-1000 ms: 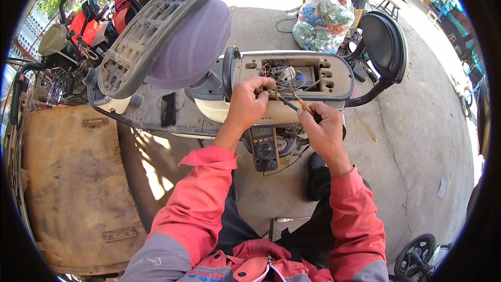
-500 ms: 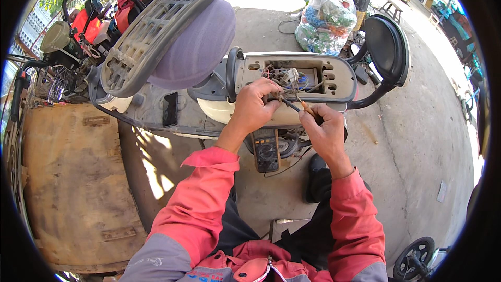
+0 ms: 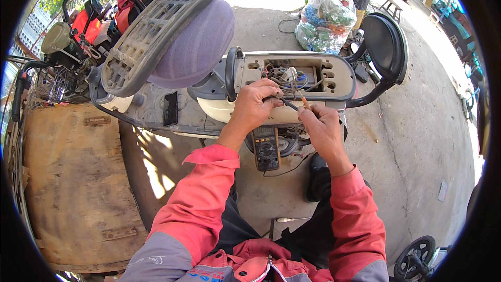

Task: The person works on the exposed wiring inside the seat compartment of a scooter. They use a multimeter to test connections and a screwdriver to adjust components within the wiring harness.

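My left hand (image 3: 254, 103) is closed, its thumb and fingers pinching one end of a thin black cable-like piece (image 3: 289, 105) above the scooter's side. The other end of that piece runs to my right hand (image 3: 324, 128), which is also closed on it. A short orange-brown stick (image 3: 306, 103) pokes up beside the right thumb and index finger; its kind is unclear. Just beyond the hands, a bundle of tangled wires (image 3: 289, 77) lies in the open seat compartment (image 3: 342, 79). A multimeter (image 3: 266, 150) with a dark face hangs or leans below my left hand, its black lead curving right.
The lifted seat (image 3: 193, 42) tilts up at the left, and a padded backrest (image 3: 385, 47) stands at the right. A dark phone-like slab (image 3: 170, 108) lies on the footboard. A wooden board (image 3: 78, 177) is at the left; a bag of bottles (image 3: 326, 21) stands behind.
Both hands stay nearly in place. My right fingers have shifted slightly, and the orange-brown stick stands a little more upright. The black piece remains between the hands.
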Available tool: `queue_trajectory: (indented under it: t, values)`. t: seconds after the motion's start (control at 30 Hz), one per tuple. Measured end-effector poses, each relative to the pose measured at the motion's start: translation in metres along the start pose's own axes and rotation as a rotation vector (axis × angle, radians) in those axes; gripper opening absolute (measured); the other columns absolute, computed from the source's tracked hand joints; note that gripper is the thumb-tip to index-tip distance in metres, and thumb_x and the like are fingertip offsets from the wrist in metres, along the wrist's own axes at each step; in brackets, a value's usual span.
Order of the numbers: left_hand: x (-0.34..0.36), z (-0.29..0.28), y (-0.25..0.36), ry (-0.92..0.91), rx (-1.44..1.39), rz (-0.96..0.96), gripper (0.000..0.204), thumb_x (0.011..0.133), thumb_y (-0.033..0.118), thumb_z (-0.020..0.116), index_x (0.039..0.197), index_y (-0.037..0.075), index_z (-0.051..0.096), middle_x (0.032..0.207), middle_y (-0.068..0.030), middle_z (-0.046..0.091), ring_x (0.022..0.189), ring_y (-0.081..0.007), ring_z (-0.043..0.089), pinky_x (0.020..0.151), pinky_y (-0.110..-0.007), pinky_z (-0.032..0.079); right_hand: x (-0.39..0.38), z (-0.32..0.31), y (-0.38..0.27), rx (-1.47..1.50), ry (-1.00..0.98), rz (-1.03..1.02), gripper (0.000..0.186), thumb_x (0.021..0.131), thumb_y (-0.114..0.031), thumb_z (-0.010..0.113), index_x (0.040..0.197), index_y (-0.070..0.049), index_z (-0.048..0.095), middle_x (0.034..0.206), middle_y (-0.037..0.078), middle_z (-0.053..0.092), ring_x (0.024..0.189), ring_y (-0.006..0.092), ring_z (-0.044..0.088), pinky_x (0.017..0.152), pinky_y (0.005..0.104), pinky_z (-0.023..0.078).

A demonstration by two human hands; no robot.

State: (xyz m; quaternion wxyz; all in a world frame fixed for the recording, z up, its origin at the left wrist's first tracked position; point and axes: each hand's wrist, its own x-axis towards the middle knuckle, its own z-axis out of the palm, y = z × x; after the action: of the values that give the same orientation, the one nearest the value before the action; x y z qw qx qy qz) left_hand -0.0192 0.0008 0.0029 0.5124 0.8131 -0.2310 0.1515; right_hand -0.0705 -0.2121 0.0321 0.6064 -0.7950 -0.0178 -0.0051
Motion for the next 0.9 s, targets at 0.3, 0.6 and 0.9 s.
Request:
queue_trajectory:
  t: [0.3,0.6,0.9]
  values:
    - [0.0,0.002,-0.004,-0.018,-0.161,-0.074,0.027,0.083,-0.022,0.059,0.1,-0.009,0.075,0.108,-0.0129,0.073,0.092,-0.0172,0.074,0.077,-0.029,0.065,-0.002,-0.003,-0.001,-0.396,0.116,-0.516,0.025,0.093,-0.015,0.074,0.077,0.003,0.067,0.064,0.016,0.063,0.054,0.0305,0.058,0.055,0.0411,0.043]
    - [0.0,0.003,-0.006,-0.013,-0.189,-0.07,0.029,0.082,-0.024,0.059,0.101,-0.009,0.076,0.109,-0.0143,0.073,0.092,-0.0186,0.074,0.078,-0.03,0.066,0.0,-0.003,0.003,-0.049,0.035,-0.01,0.029,0.092,-0.018,0.074,0.075,0.005,0.064,0.062,0.016,0.061,0.052,0.0298,0.05,0.054,0.04,0.042]
    - [0.001,0.0,-0.006,0.039,-0.01,-0.016,0.025,0.079,-0.017,0.07,0.098,-0.004,0.078,0.105,-0.0123,0.075,0.092,-0.0171,0.072,0.079,-0.032,0.059,-0.003,-0.007,0.001,-0.364,0.191,-0.564,0.032,0.093,-0.014,0.073,0.071,0.003,0.057,0.058,0.013,0.051,0.052,0.0155,0.047,0.052,0.0356,0.038]
